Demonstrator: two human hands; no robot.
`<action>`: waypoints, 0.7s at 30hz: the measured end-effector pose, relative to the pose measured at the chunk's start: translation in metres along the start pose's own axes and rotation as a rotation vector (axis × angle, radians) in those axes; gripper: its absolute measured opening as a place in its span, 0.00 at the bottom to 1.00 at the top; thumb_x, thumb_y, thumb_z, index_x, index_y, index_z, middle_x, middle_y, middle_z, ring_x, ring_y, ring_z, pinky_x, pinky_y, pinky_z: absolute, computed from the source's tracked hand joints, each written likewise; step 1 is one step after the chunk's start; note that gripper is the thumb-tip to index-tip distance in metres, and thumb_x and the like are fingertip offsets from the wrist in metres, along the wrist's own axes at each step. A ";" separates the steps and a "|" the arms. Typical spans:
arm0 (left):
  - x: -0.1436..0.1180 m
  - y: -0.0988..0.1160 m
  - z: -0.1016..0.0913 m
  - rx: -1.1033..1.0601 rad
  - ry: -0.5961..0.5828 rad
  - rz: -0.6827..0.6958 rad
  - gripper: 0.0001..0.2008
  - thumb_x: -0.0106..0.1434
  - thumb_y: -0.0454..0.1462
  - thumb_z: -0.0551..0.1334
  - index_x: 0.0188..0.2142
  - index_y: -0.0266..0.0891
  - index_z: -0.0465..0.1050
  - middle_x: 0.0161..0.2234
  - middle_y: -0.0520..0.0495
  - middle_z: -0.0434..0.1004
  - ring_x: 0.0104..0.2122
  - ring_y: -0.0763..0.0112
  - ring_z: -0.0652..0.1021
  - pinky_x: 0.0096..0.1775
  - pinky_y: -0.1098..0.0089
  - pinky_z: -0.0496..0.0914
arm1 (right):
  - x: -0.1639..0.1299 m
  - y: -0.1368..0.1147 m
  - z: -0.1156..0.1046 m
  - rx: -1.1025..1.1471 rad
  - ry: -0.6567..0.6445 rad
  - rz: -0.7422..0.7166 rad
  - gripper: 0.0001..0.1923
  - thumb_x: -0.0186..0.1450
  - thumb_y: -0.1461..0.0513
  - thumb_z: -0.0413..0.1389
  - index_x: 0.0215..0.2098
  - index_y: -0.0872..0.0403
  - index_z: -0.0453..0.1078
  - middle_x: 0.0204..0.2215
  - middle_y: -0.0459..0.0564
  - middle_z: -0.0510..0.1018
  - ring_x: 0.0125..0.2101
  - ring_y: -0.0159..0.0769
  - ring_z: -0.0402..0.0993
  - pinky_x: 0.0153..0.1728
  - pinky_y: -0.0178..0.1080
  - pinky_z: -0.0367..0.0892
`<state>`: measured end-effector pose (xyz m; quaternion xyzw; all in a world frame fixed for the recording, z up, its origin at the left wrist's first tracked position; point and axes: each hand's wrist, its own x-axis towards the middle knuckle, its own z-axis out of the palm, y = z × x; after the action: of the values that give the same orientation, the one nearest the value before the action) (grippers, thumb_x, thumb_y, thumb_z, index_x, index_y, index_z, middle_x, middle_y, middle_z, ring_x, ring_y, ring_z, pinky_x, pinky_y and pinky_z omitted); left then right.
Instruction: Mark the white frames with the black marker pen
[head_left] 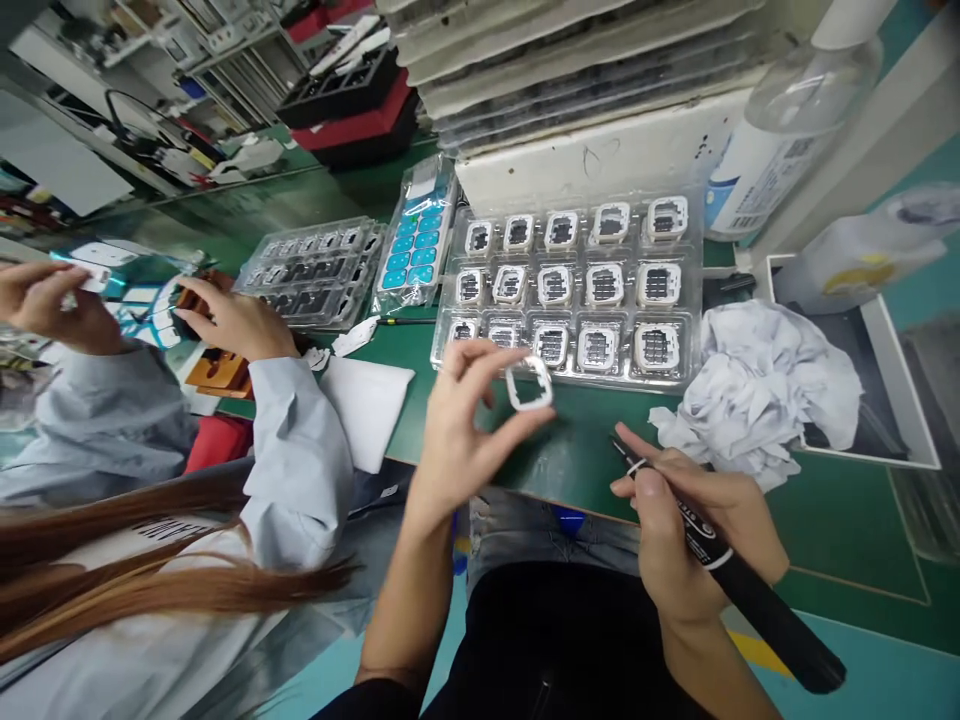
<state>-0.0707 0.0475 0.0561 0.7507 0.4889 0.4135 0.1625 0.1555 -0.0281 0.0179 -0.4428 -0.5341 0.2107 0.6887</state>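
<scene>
Fifteen pockets in clear plastic tray (697, 290), thirteen filled. Left hand (457, 430) pinching one white square frame (529, 384); right hand (690, 520) gripping one black marker (739, 585), tip hard to see.

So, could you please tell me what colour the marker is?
Black, with a thin white band; the marker in the right hand shows best in the head view.

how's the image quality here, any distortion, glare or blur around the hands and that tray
Head view: strong wide-angle bending, shelves and table edge curve near the borders; soft glare on the clear plastic tray of white square frames; the left hand pinching a small white square frame and the right hand holding a black marker pen look reasonably sharp; corners smear.
</scene>
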 end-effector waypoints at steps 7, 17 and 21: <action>0.054 -0.043 -0.033 0.399 -0.270 0.054 0.29 0.83 0.46 0.71 0.78 0.43 0.77 0.67 0.34 0.79 0.65 0.43 0.76 0.72 0.43 0.75 | -0.007 0.006 -0.001 -0.009 -0.017 -0.020 0.09 0.75 0.71 0.70 0.47 0.52 0.82 0.34 0.45 0.87 0.44 0.52 0.96 0.55 0.56 0.96; 0.082 -0.020 0.004 0.425 -0.389 0.223 0.17 0.80 0.42 0.76 0.62 0.38 0.85 0.59 0.34 0.80 0.60 0.43 0.77 0.67 0.45 0.75 | -0.011 0.015 0.000 -0.057 -0.001 -0.085 0.11 0.74 0.71 0.72 0.49 0.53 0.80 0.35 0.47 0.87 0.44 0.54 0.96 0.52 0.52 0.95; 0.091 -0.021 0.011 0.293 -0.358 0.173 0.16 0.71 0.36 0.83 0.51 0.38 0.81 0.51 0.41 0.83 0.54 0.51 0.80 0.61 0.55 0.76 | -0.012 0.012 -0.006 -0.063 -0.026 -0.076 0.10 0.75 0.71 0.71 0.50 0.53 0.81 0.36 0.47 0.88 0.47 0.53 0.96 0.55 0.51 0.94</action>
<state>-0.0583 0.1378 0.0781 0.8667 0.4410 0.2108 0.0998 0.1592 -0.0331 0.0009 -0.4411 -0.5657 0.1730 0.6749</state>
